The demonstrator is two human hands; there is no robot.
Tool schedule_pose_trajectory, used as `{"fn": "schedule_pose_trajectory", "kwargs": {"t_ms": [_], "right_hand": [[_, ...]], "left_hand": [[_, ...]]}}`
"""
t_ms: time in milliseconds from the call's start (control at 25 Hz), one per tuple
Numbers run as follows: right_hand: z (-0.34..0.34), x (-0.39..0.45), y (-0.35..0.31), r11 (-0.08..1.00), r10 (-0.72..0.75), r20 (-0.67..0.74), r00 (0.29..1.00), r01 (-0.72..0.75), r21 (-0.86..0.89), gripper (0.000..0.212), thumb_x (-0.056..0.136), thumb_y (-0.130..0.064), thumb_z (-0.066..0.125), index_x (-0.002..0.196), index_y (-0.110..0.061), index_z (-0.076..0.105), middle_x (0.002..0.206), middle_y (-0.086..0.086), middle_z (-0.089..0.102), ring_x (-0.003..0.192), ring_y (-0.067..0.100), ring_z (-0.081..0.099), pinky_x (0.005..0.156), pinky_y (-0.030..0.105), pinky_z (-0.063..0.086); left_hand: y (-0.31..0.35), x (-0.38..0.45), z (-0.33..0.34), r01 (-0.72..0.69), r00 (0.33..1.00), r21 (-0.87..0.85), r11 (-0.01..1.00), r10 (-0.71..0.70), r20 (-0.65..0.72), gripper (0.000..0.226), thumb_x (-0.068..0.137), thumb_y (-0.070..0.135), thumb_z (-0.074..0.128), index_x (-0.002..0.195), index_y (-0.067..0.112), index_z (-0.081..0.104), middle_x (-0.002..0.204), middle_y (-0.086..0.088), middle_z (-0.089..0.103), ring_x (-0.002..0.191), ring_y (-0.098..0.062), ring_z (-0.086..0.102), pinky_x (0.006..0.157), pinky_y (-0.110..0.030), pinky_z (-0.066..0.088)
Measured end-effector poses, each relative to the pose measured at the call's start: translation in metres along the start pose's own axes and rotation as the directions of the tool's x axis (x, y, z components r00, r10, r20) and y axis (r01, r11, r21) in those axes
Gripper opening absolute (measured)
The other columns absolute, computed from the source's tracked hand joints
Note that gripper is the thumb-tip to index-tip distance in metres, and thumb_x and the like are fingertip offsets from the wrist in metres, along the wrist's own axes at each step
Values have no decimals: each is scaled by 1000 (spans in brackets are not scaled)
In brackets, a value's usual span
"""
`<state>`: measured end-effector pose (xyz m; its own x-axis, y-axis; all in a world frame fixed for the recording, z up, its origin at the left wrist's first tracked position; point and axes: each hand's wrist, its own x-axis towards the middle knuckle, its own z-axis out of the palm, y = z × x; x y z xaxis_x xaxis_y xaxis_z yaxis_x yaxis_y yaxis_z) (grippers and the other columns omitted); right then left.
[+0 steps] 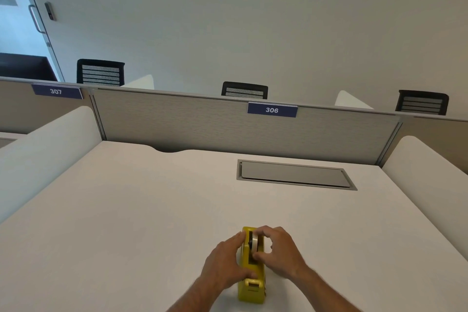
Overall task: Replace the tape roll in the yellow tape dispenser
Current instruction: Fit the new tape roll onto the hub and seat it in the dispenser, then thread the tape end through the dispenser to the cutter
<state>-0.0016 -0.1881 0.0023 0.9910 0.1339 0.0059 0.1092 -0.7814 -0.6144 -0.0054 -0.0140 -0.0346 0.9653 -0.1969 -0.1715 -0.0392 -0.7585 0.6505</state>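
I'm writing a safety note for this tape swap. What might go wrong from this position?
The left hand braces the yellow tape dispenser near its cutter end, so its fingers may get nicked there. The right hand pinches the tape roll; it may jam or pop loose and roll across the desk.

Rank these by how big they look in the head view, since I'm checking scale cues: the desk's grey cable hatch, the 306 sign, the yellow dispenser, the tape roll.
1. cable hatch
2. yellow dispenser, nearer the camera
3. 306 sign
4. tape roll, partly hidden by fingers
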Motion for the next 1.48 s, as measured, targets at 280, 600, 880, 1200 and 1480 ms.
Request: {"fn": "schedule_pose_trajectory", "kwargs": {"t_ms": [280,600,880,1200,1480], "right_hand": [[3,-2,-6,996,-45,-32,998,42,-79,55,71,-37,77,123,-33,61,134,-12,57,122,11,45,100,29,43],[5,-9,-5,993,-70,-41,997,65,-94,53,67,-39,72,120,-39,62,133,-22,57,114,7,45,93,26,45],[6,-10,0,991,-73,-32,997,69,-112,61,69,-41,71,129,-36,56,136,-18,55,118,7,45,99,27,44],[5,-10,4,980,-138,-47,989,130,-150,53,76,-49,63,127,-38,57,128,-24,59,108,5,47,91,22,44],[0,-3,3,964,-208,-32,978,200,-175,45,72,-65,54,111,-44,66,93,-24,66,88,5,48,69,18,43]], "left_hand": [[-1,0,-1,-15,1000,-43,999,15,-7,113,58,66,81,153,43,24,155,17,44,140,-13,44,111,-35,42],[0,-2,-3,-17,1000,-38,999,17,-4,113,58,65,82,153,44,24,156,17,42,141,-13,42,111,-35,41],[-1,0,-3,-22,1000,-54,998,22,5,114,59,63,82,154,40,24,159,14,37,143,-14,39,115,-36,38],[-3,3,-10,-49,999,-212,976,44,-28,87,69,41,85,145,35,45,152,10,46,131,-12,47,113,-35,45],[7,6,-12,-77,997,-172,982,73,-27,63,83,40,77,141,43,51,157,9,39,137,-17,44,116,-41,40]]}}
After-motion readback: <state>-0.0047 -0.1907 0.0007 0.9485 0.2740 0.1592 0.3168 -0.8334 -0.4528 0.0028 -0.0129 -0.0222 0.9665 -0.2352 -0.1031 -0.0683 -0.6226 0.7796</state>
